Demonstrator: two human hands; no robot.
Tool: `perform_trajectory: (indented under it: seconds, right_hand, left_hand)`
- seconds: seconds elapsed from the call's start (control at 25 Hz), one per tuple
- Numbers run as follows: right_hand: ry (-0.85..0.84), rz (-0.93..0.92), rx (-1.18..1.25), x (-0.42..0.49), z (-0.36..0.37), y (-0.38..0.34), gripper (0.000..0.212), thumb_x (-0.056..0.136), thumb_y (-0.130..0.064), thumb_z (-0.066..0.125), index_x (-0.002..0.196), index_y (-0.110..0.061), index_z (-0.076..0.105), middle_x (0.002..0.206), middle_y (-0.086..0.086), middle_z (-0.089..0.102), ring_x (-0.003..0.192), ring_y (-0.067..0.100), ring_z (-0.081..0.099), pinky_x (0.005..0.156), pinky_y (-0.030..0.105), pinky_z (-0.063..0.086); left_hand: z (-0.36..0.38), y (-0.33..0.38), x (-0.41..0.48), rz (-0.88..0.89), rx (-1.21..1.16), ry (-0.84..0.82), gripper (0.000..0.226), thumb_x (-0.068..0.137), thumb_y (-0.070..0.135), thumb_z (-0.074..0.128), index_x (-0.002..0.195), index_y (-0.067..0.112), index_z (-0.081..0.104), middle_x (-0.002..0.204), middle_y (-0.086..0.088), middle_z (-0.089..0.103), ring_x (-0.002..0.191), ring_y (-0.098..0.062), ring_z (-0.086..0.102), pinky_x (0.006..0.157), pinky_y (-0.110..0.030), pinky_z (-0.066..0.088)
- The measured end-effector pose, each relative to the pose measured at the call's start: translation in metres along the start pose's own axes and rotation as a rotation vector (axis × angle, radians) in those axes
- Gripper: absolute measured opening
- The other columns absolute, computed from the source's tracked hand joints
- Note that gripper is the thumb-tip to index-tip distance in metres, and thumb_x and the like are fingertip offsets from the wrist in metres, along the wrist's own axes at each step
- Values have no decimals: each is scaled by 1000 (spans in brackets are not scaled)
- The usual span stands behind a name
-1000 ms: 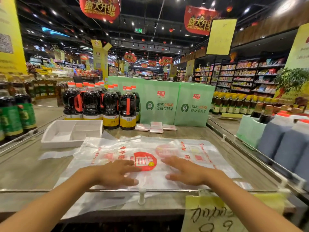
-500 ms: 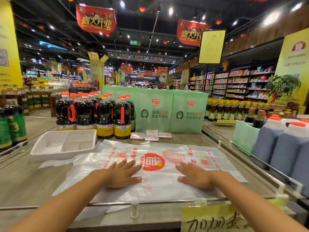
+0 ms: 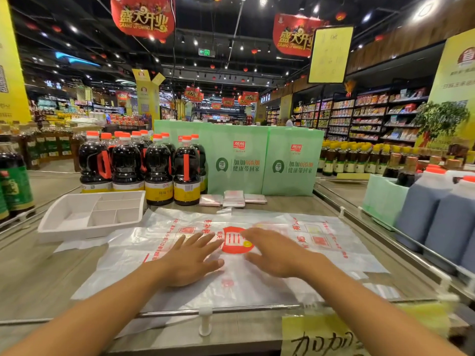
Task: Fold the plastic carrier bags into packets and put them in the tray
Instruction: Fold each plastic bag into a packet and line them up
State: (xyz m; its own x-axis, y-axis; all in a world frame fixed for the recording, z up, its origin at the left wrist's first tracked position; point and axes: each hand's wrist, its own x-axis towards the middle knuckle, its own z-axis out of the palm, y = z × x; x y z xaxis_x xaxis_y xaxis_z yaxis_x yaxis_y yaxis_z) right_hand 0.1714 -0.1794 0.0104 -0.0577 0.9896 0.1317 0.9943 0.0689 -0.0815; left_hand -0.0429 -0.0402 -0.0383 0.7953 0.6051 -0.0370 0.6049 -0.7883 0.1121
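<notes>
A clear plastic carrier bag [image 3: 321, 242] with red print lies spread flat on the display shelf in front of me. My left hand [image 3: 191, 258] presses flat on its middle, fingers spread. My right hand [image 3: 276, 251] lies flat just to the right, beside the red round logo. Neither hand grips anything. A white divided tray [image 3: 66, 227] sits at the left, nothing inside it. Three folded bag packets [image 3: 232, 199] lie at the back near the green boxes.
Dark sauce bottles [image 3: 158, 170] stand behind the tray. Green cartons [image 3: 257, 163] close off the back. A metal rail [image 3: 218, 309] with a white clip runs along the front edge. Large blue-grey jugs [image 3: 431, 211] stand at the right; a yellow handwritten sign [image 3: 323, 337] hangs in front.
Both hands slid forward and closer together across the bag, towards the red logo, staying flat. The view has tilted up slightly.
</notes>
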Motion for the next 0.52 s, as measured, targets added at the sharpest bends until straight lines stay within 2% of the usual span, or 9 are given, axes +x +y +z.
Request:
perform_trajectory:
  seconds: [0.12, 0.2, 0.32, 0.52]
  right_hand:
    - [-207, 45, 193, 22, 27, -25, 71, 108, -40, 43, 164, -18, 6, 171, 6, 6, 157, 21, 6, 127, 39, 10]
    - [-307, 144, 109, 28, 44, -19, 77, 106, -56, 34, 163, -21, -3, 171, 7, -7, 157, 24, -7, 127, 44, 2]
    - [-374, 209, 11, 20, 49, 1, 82, 100, -72, 24, 162, -29, -7, 170, 2, -16, 157, 25, -13, 126, 51, -4]
    - [-402, 301, 14, -20, 38, 42, 80, 95, -79, 16, 159, -40, -13, 167, -6, -23, 155, 23, -21, 123, 56, -11]
  left_hand:
    - [-1, -5, -4, 11, 4, -3, 70, 99, 72, 22, 160, 46, -1, 168, 17, -12, 155, -11, -16, 125, -45, -10]
    - [0, -12, -10, -7, 12, -57, 69, 99, 73, 22, 159, 49, -2, 168, 18, -12, 155, -12, -16, 125, -46, -10]
    - [-1, -18, -16, -19, -4, -138, 68, 98, 74, 19, 158, 51, -4, 168, 19, -13, 155, -14, -16, 125, -49, -11]
    - [-4, -15, -16, -19, 16, -171, 68, 98, 74, 18, 157, 51, -8, 167, 18, -16, 155, -16, -18, 124, -52, -12]
